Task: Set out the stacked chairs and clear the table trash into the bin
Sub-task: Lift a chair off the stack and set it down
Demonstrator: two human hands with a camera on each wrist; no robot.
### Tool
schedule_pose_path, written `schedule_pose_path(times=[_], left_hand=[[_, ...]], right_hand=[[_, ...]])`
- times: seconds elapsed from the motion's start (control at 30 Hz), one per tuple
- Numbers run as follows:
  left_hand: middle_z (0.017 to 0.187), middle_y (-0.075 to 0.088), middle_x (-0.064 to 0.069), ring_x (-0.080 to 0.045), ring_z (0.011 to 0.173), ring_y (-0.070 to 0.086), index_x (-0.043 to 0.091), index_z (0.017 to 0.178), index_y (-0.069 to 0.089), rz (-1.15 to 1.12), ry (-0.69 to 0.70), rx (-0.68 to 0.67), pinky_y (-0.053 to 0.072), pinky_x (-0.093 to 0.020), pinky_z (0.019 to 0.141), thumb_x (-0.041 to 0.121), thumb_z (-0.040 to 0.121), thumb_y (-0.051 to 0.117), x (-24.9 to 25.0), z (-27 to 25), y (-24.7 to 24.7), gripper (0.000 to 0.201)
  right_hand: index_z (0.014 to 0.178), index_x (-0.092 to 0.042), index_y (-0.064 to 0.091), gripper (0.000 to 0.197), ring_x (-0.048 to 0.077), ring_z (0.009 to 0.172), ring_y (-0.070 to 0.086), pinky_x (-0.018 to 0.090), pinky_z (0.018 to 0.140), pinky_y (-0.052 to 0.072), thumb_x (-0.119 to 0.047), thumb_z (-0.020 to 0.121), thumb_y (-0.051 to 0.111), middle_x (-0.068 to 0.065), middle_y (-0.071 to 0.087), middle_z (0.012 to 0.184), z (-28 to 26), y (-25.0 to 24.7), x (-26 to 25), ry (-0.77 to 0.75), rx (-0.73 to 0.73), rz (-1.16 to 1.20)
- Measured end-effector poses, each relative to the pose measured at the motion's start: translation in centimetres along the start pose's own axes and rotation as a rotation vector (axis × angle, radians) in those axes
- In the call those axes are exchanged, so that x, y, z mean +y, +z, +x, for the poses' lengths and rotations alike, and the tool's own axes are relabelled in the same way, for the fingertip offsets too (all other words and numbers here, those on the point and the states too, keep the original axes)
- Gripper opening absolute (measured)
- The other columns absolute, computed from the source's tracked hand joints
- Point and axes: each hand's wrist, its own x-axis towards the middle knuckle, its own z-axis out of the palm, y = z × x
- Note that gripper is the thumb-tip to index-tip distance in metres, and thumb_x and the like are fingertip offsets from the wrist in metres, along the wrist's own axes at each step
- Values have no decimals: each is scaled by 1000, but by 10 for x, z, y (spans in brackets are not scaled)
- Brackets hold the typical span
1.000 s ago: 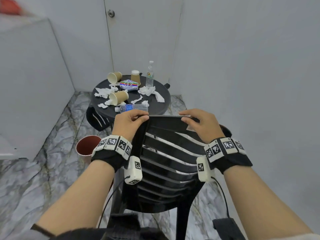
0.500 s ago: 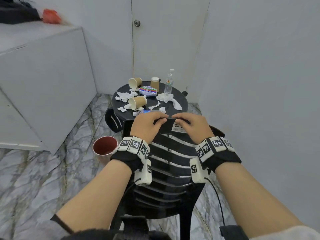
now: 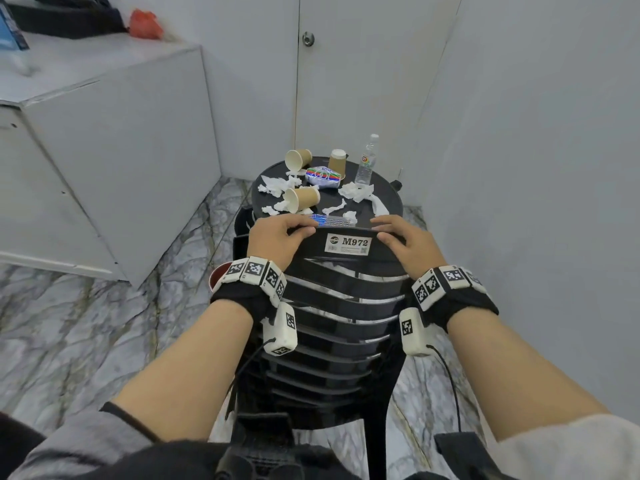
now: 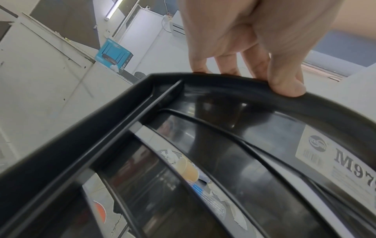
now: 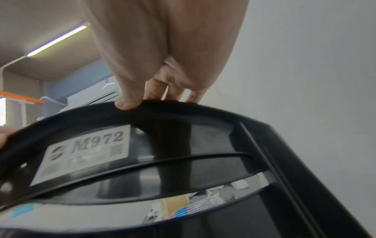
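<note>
A black slatted plastic chair [image 3: 341, 306] with an M972 label stands right in front of me, backrest up. My left hand [image 3: 282, 237] grips the left of its top rail [image 4: 213, 80], thumb on the near side, fingers over the far side. My right hand [image 3: 401, 242] grips the right of the same rail [image 5: 183, 109]. Beyond the chair, a round black table [image 3: 388, 195] carries tipped paper cups [image 3: 301, 199], crumpled tissues [image 3: 356, 192], a water bottle [image 3: 367, 161], a colourful packet [image 3: 322, 176] and a flattened plastic bottle [image 3: 334, 221]. A red bin [image 3: 220, 275] peeks out left of the chair.
A grey cabinet [image 3: 104, 150] fills the left side, with a red item [image 3: 145, 24] on top. A closed white door [image 3: 363, 64] stands behind the table and a plain wall [image 3: 536, 168] runs close on the right. Another black chair [image 3: 242, 223] shows beside the table. Marble floor [image 3: 86, 341] spreads to the left.
The chair's backrest has come closer to upright and nearer to the table. Both hands have slid inward along the top rail, then apart a little. My view has swung left, showing more cabinet.
</note>
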Motion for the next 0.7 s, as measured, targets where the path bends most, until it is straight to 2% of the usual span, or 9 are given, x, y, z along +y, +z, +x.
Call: schedule_pose_path(times=[0.13, 0.23, 0.3, 0.4, 0.5, 0.6, 0.7], left_hand=[[92, 72, 10, -5, 89, 62, 30, 96, 74, 14, -12, 20, 47, -23, 89, 27, 84, 68, -10, 0, -9, 14], [94, 71, 13, -5, 91, 63, 32, 96, 72, 36, 5, 58, 47, -23, 88, 28, 86, 65, -23, -6, -14, 14], [96, 71, 15, -6, 92, 64, 34, 100, 69, 74, 62, 80, 48, -29, 90, 29, 88, 61, -32, -10, -18, 16], [109, 67, 17, -11, 101, 61, 41, 116, 58, 243, 182, 41, 41, -41, 99, 38, 88, 57, -48, -16, -23, 28], [125, 58, 13, -18, 110, 52, 45, 134, 40, 505, 255, -4, 32, -42, 98, 53, 88, 49, -67, -26, -28, 48], [131, 50, 9, -23, 112, 48, 46, 142, 26, 632, 301, -47, 30, -43, 97, 56, 86, 50, -76, -28, -28, 62], [129, 49, 7, -24, 112, 46, 48, 142, 22, 668, 285, -39, 29, -45, 96, 50, 85, 56, -76, -27, -25, 67]], right_hand=[[102, -32, 66, 17, -11, 95, 57, 6, 86, 38, -22, 92, 56, -14, 69, 97, 7, 7, 0, 15, -1, 23], [103, -28, 67, 17, -13, 92, 56, 2, 81, 38, -20, 92, 57, -11, 69, 97, 13, 18, -6, -6, -13, 34], [104, -25, 68, 18, -14, 91, 55, -1, 80, 37, -19, 92, 56, -10, 69, 98, 15, 25, -13, -17, -31, 61], [105, -22, 68, 18, -11, 89, 55, -4, 78, 33, -18, 93, 55, -11, 67, 100, 18, 37, -21, -40, -55, 70], [106, -23, 68, 19, -2, 94, 56, -2, 81, 33, -19, 93, 56, -11, 67, 104, 23, 50, -27, -55, -76, 60], [109, -26, 66, 20, 0, 100, 56, 6, 88, 39, -20, 94, 54, -11, 66, 107, 23, 55, -27, -60, -73, 44], [121, -25, 55, 30, 4, 109, 54, 15, 91, 37, -22, 91, 58, -7, 62, 119, 20, 55, -27, -145, -159, -111]])
